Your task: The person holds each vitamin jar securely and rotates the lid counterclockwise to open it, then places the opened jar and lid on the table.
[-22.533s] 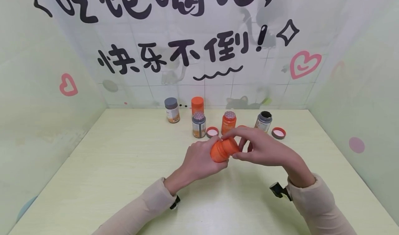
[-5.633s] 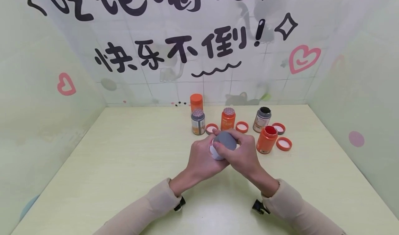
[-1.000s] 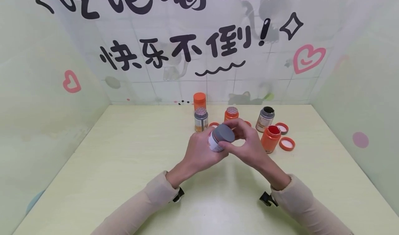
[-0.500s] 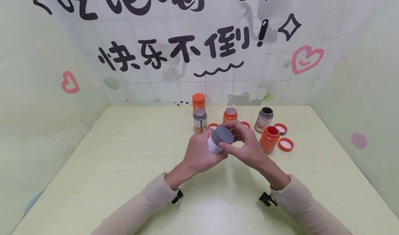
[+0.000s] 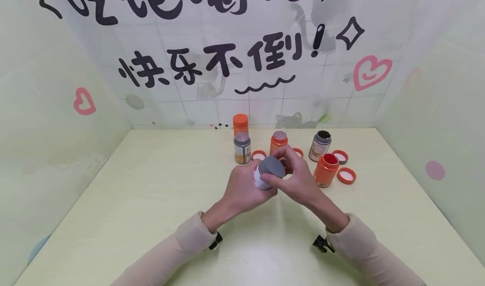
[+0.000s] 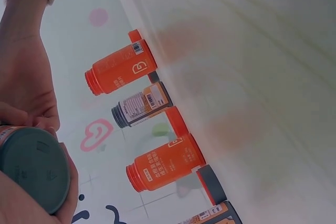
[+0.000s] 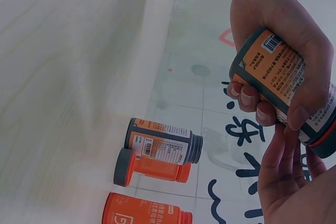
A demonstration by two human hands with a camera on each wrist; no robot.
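Pale table (image 5: 151, 201) meets a white wall (image 5: 246, 79) with black lettering. Left hand (image 5: 245, 185) wraps its fingers round a jar (image 5: 260, 180), tilted above the table between both hands; right hand (image 5: 300, 180) pinches its gray cap (image 5: 273, 167) between thumb and fingers. Beyond them stand a capped orange jar (image 5: 240, 121) and two sealed jars (image 5: 242, 152); right of the right hand, two open jars (image 5: 325, 173) beside lids (image 5: 346, 176).

Beige sleeves (image 5: 166, 252), long and plain, are ending in thick, bunched cuffs (image 5: 195, 232) — small black gadgets (image 5: 321, 243) are poking out beneath.
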